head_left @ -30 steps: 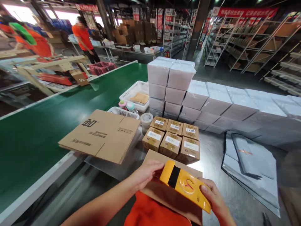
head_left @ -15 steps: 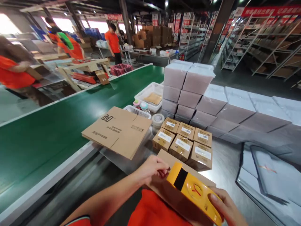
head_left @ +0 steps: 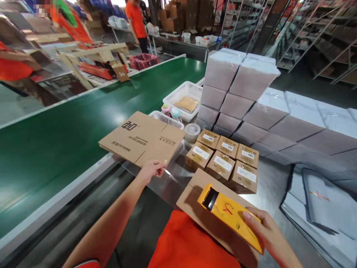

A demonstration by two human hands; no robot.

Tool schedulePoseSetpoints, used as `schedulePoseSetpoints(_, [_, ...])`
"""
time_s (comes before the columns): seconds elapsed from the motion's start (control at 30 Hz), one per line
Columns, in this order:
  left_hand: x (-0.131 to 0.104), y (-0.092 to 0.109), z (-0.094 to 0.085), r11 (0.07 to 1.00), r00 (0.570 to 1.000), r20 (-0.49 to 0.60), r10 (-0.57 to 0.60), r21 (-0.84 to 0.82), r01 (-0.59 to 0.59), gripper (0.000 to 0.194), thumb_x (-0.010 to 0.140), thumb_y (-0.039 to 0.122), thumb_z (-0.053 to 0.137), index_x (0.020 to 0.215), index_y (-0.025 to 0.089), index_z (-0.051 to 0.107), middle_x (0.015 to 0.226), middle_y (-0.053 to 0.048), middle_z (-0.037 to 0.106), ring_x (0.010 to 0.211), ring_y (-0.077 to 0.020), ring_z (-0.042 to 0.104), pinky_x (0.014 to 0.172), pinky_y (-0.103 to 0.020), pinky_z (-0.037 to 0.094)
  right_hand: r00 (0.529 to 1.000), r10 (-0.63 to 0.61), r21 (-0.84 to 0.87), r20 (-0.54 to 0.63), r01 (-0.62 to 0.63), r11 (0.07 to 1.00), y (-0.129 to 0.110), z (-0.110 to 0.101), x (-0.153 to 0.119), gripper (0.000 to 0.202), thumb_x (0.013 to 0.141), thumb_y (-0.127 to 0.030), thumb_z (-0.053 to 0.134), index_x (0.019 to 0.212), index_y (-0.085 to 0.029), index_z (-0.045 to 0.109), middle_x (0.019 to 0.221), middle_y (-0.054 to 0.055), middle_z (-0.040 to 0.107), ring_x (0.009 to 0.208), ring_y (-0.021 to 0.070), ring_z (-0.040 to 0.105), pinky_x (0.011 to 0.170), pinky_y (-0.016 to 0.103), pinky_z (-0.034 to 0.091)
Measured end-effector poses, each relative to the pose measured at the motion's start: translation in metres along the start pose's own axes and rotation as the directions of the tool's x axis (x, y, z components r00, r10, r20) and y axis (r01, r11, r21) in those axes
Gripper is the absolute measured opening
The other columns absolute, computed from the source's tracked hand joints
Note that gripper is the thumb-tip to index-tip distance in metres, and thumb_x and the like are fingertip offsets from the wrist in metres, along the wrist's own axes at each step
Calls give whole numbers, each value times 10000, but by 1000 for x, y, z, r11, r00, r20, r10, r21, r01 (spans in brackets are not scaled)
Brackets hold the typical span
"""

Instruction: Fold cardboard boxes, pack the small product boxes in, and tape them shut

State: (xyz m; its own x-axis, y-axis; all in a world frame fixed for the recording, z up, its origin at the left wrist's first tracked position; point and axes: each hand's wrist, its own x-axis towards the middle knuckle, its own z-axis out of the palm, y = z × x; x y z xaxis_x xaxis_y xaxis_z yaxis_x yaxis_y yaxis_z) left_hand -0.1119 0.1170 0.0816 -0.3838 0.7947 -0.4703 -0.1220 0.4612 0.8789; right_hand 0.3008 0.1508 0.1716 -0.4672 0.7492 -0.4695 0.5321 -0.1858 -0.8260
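My right hand [head_left: 262,227] grips a yellow tape dispenser [head_left: 227,213] with a red mark and a dark slot near its far end. Beneath the dispenser is a brown cardboard box [head_left: 189,193], close against my orange shirt. My left hand [head_left: 152,171] is closed in a pinch beside the near edge of a stack of flat cartons [head_left: 142,139]. A small glint shows at its fingertips, but what they hold is too faint to make out. Several small labelled boxes [head_left: 221,163] stand together just beyond the cardboard box.
A green conveyor belt [head_left: 83,123] runs along the left. White baskets [head_left: 181,93] and a tape roll [head_left: 192,131] sit behind the flat cartons. Tall stacks of white wrapped packs [head_left: 237,82] line the back right; grey bags [head_left: 318,208] lie right. Co-workers stand across the belt.
My left hand has moved left, away from the tape dispenser's end to the flat cartons. The dispenser stays in my right hand over the cardboard box. The view has tilted down.
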Motion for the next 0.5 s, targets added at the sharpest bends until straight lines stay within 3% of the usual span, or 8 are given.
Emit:
schedulePoseSetpoints(0.07, [11, -20, 9, 1000, 999, -21, -29, 1, 29, 507, 537, 642, 758, 589, 170, 581, 447, 58, 487, 425, -86, 448, 478, -245, 390, 1000, 20, -18, 14, -20, 1000, -3, 1, 1, 620, 793, -752, 546, 636, -154, 604, 602, 1, 472, 564, 120, 389, 473, 233, 293])
schedulePoseSetpoints(0.17, [20, -51, 26, 998, 998, -35, -57, 36, 59, 485, 677, 633, 701, 603, 174, 561, 457, 74, 471, 429, -79, 436, 495, -242, 387, 999, 44, -3, 17, -44, 999, -5, 1, 2, 632, 794, -757, 541, 653, -146, 625, 604, 8, 491, 555, 120, 393, 474, 241, 298])
schedulePoseSetpoints(0.33, [15, -101, 74, 985, 999, -23, -31, 169, 35, 440, 875, 497, 612, 587, 180, 512, 510, 81, 460, 490, -90, 452, 547, -245, 394, 999, 14, -9, -37, -15, 1000, -12, 3, 0, 632, 774, -755, 561, 575, -156, 579, 583, 4, 439, 550, 118, 365, 468, 245, 283])
schedulePoseSetpoints(0.43, [6, -117, 101, 970, 1000, 18, -2, 244, -2, 411, 895, 461, 596, 608, 173, 535, 555, 66, 490, 546, -107, 488, 580, -259, 400, 998, 48, 11, -38, -48, 999, -16, 5, -1, 660, 728, -798, 559, 537, -167, 528, 564, -3, 398, 535, 115, 336, 467, 253, 262])
schedulePoseSetpoints(0.5, [0, -120, 110, 957, 999, 34, 31, 287, -40, 366, 909, 426, 580, 648, 170, 560, 600, 53, 517, 609, -124, 517, 624, -275, 409, 997, 69, 29, -38, -68, 997, -15, 6, -2, 650, 727, -792, 567, 543, -170, 528, 566, -4, 395, 535, 116, 333, 473, 255, 261])
